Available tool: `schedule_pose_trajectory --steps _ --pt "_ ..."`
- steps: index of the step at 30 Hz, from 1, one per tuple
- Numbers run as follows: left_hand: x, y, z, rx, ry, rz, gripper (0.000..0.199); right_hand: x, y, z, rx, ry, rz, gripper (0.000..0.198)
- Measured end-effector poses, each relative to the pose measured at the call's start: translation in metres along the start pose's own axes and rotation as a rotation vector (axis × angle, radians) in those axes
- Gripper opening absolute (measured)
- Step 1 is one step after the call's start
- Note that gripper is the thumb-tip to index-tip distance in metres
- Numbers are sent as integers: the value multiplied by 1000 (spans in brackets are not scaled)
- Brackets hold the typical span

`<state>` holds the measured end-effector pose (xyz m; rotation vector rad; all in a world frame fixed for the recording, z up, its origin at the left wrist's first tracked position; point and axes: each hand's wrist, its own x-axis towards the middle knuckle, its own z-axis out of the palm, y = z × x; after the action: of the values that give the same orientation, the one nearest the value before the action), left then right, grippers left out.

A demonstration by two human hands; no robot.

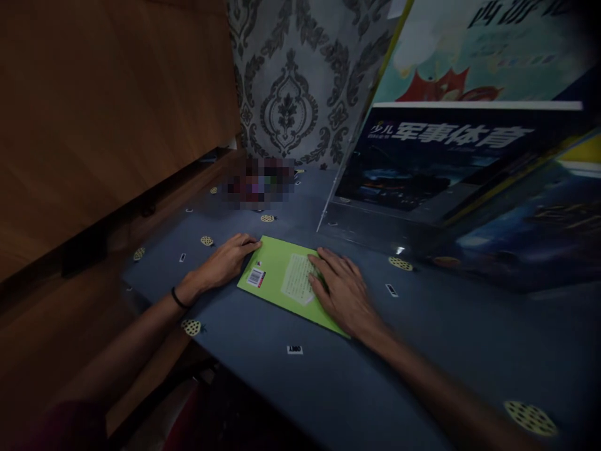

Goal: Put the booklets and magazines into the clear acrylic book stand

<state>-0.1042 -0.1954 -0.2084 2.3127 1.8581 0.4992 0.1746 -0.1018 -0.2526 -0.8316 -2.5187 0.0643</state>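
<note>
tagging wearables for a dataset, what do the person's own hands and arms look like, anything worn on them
The left hand is ungloved, with a thin, dark band around its wrist. Dark maroon cloth, apparently a sleeve, shows higher up that arm. The right hand is also ungloved, with no band or sleeve visible on its wrist or forearm.
</note>
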Motion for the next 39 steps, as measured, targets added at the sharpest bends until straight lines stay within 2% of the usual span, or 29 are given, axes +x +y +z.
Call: schedule_pose_trajectory --steps 3,9,14,21,28,34,39 --pt "-4 1 -2 5 -12 2 59 0 0 -1 -4 -6 7 46" --pt "-19 3 -5 -46 -54 -12 70 0 1 -2 30 -45 15 45" --pt "-28 13 -5 -3 -62 -43 67 0 3 -1 43 -52 28 47" --pt "-67 21 -10 24 -43 -2 70 1 2 -1 50 -61 31 47" --pt "-93 34 -16 26 -16 62 61 1 1 0 62 -58 34 46" --pt "-94 32 -9 23 52 78 49 2 3 -1 76 -65 39 47" --pt "-70 38 -16 50 32 63 32 -9 10 -8 96 -38 55 45"
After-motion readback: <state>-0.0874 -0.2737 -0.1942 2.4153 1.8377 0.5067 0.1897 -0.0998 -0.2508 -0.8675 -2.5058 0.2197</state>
